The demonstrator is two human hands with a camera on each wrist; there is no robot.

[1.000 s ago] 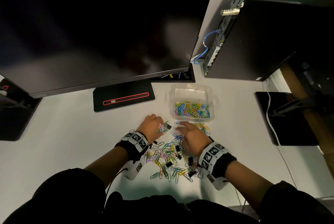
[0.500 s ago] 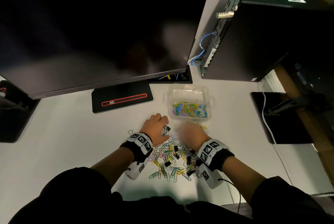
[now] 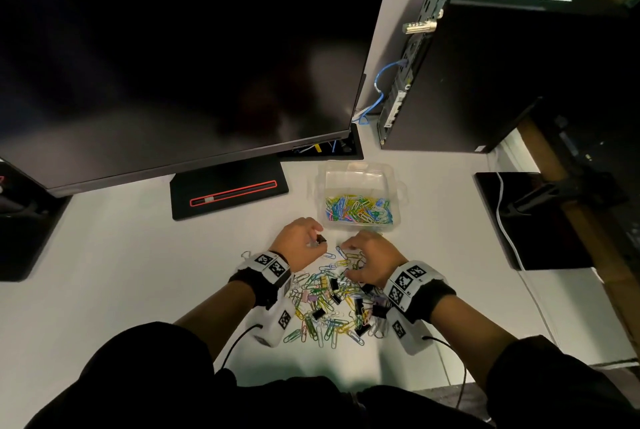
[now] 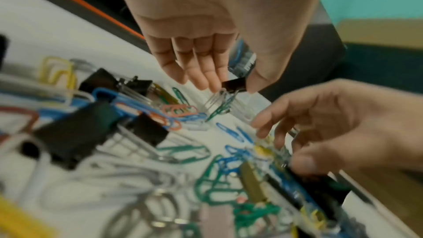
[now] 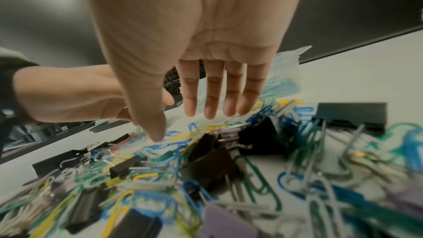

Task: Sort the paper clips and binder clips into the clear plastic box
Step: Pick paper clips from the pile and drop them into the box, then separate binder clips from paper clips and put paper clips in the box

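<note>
Left hand (image 3: 300, 244) pinching black binder clip (image 3: 320, 239), thumb against fingertips, lifted off pile (image 3: 332, 304), likely for carrying to box (image 3: 358, 198). Right hand (image 3: 372, 260) spread over pile, fingers relaxed, gripping nothing, probably raking clips apart. Box just beyond both hands, near half holding paper clips (image 3: 358, 210), far half bare. Clear path forward; monitor base (image 3: 228, 191) left of box.
</note>
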